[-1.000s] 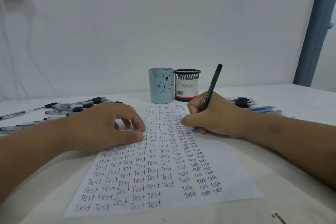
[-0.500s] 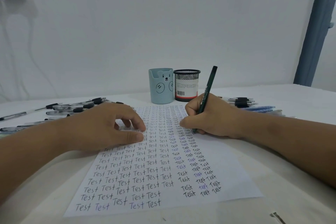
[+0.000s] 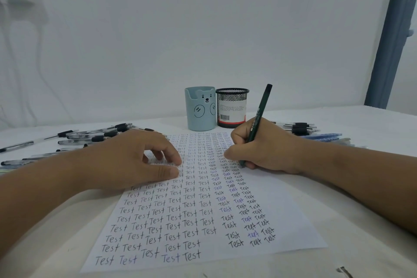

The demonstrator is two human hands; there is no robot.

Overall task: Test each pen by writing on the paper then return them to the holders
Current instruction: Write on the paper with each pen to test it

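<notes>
Head view: right hand (image 3: 266, 146) pinches the green pen (image 3: 257, 124), tip on the paper (image 3: 293, 221); left hand (image 3: 135, 160) presses it, fingers loosely bent. Keep strokes light, heading toward 3 o'clock's blank margin.

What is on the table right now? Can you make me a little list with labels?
right hand: right hand grips the green pen, tip down on the paper
left hand: left hand rests on the paper, fingertips and thumb pressing it
paper: covered in rows of the word "Test"
holders: blue bear holder beside black mesh holder, behind the paper
pens on left: loose pens lying on the table
pens on right: more pens, some blue
</notes>
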